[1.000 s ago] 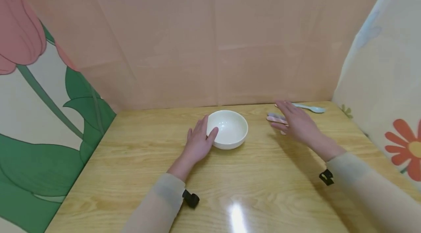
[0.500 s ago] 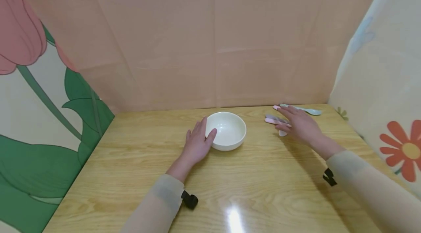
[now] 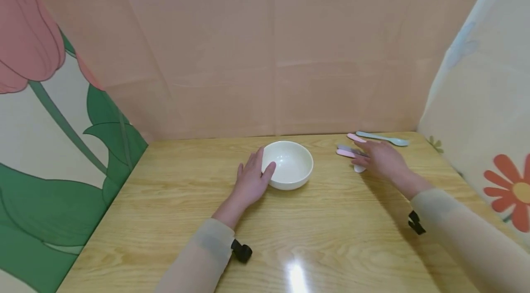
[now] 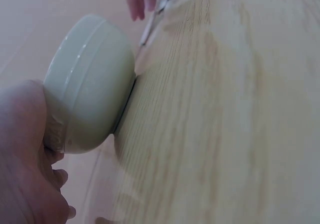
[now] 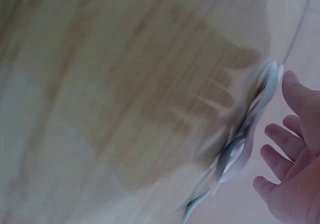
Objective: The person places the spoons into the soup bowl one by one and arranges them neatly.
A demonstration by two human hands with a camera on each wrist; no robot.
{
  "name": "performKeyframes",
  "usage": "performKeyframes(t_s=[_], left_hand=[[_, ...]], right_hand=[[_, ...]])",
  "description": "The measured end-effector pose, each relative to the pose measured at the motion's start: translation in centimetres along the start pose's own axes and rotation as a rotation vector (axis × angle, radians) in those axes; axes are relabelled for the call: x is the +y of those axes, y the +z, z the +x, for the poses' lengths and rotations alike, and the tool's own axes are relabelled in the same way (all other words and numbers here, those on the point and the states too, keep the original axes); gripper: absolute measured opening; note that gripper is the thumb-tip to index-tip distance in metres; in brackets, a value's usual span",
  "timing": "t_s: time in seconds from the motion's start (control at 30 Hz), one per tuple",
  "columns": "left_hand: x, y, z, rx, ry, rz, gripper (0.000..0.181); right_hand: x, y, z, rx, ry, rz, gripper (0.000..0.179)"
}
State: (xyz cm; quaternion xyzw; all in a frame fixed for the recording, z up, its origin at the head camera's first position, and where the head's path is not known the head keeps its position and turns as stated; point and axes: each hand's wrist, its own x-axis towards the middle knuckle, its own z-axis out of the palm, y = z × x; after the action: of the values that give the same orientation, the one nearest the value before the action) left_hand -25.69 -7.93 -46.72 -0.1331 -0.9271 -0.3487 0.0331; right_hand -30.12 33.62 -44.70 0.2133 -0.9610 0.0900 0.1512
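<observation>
"One white bowl [image 3: 290, 165] was in the left grip [image 3: 250, 182], then?"

"Yes, held at its side. The thumb [image 3: 269, 171] lapped over the rim while the fingers [image 4: 61, 177] stayed outside, so the wall sat between them."

"Why there?"

"For steadiness, I'd judge. The bowl stood upright on the table [image 3: 290, 228], and such a hold would have checked any sliding."

"And the right grip [image 3: 385, 159]?"

"Wide and loose, digits parted, holding nothing. It hung over a bunch of cutlery [image 5: 226, 156]; whether a fingertip grazed any piece, I couldn't tell."

"How did the pieces lie about it?"

"A pink handle [image 3: 344, 152] and a grey handle [image 3: 347, 148] poked out on its left, toward the bowl. A white end [image 3: 359, 169] showed just on its near side. A second pink handle [image 3: 356, 137] lay slightly beyond, and the pale blue spoon [image 3: 381, 137] lay past the grip, near the table's far edge."

"Why gathered so?"

"Perhaps to keep them all within one reach of that grip, well apart from the left one."
</observation>
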Motion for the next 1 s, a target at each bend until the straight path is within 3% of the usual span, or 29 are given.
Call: performKeyframes(t_s=[0.33,0.77,1.0], left_hand=[[0.1,-0.1,-0.1,-0.014,-0.012,-0.001,0.081],[0.2,0.0,-0.1,-0.017,-0.012,-0.007,0.082],[0.2,0.1,-0.1,-0.020,-0.009,-0.007,0.082]], right_hand=[[0.9,0.9,0.1,-0.045,0.070,0.010,0.049],[0.2,0.7,0.7,-0.055,0.002,-0.026,0.032],[0.2,0.8,1.1,-0.090,0.080,0.001,0.028]])
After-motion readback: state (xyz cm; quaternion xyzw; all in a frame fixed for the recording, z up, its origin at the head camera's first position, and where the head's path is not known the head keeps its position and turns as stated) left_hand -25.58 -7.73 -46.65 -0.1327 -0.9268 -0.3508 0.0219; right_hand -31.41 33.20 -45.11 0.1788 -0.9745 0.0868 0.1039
